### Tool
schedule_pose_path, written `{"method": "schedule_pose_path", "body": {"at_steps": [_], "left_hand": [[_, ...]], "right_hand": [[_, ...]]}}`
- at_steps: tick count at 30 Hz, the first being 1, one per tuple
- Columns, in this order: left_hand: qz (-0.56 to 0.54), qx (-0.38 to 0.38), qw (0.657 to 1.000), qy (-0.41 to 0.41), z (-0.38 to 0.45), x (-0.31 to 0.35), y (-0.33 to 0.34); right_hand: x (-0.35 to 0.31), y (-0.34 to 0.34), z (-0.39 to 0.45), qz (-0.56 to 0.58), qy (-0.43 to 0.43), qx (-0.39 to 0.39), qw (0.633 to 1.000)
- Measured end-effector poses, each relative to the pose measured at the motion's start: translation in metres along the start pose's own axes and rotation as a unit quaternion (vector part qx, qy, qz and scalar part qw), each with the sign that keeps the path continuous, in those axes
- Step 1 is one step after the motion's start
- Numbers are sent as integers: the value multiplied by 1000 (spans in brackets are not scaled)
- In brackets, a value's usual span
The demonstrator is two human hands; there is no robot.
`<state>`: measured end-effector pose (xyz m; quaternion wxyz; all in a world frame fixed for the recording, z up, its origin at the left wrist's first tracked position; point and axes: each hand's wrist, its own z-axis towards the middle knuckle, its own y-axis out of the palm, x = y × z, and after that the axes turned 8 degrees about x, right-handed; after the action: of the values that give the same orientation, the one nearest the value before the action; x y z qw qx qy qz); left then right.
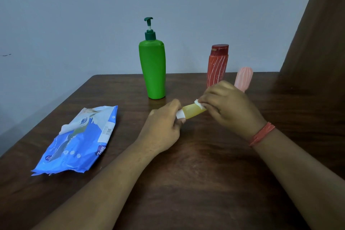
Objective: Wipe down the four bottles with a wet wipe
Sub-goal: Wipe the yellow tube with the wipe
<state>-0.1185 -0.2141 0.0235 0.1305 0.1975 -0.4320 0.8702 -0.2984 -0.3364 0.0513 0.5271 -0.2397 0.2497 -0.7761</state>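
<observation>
I see yellow bottle (pixel 193 111) held above table (pixel 205 164), long axis near horizontal, white-capped end low left, other end up right. Left hand (pixel 164 127) grips cap end. Right hand (pixel 229 107) pinches wet wipe (pixel 198 104) against upper end. Wipes pack (pixel 80 140) print too blurred to read.

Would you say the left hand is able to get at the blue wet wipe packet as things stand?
Probably not yet: the left hand grips the white cap end of the small yellow bottle. Once it lets go, the way to the blue wet wipe packet, lying on the brown wooden table, looks free.
</observation>
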Motion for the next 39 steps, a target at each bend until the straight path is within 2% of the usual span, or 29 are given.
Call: {"method": "schedule_pose_path", "body": {"at_steps": [5, 8, 12, 15, 18, 22, 24, 30, 36, 39], "left_hand": [[42, 60, 996, 51, 1, 4, 1], [41, 95, 993, 63, 2, 3, 2], [40, 111, 991, 65, 2, 4, 2], [48, 98, 990, 87, 2, 5, 4], [2, 94, 994, 57, 0, 4, 5], [-57, 112, 992, 24, 0, 3, 6], [-90, 117, 989, 11, 1, 3, 8], [-114, 126, 985, 20, 0, 3, 11], [-98, 131, 986, 13, 0, 4, 12], [-125, 138, 982, 15, 0, 4, 14]], "right_hand": [[-15, 1, 3, 3, -28, -12, 1000], [-7, 0, 0, 5, 24, -16, 1000], [1, 0, -5, 10, 108, 17, 994], [-17, 5, -1, 19, 43, 3, 999], [-23, 9, 3, 28, 20, -8, 999], [-3, 10, -5, 32, 120, 2, 992], [-2, 10, -7, 44, 140, 22, 989], [-31, 15, 5, 66, 45, 14, 997], [-7, 13, -4, 46, 132, 37, 990], [-17, 14, -3, 65, 103, 37, 992]]}}
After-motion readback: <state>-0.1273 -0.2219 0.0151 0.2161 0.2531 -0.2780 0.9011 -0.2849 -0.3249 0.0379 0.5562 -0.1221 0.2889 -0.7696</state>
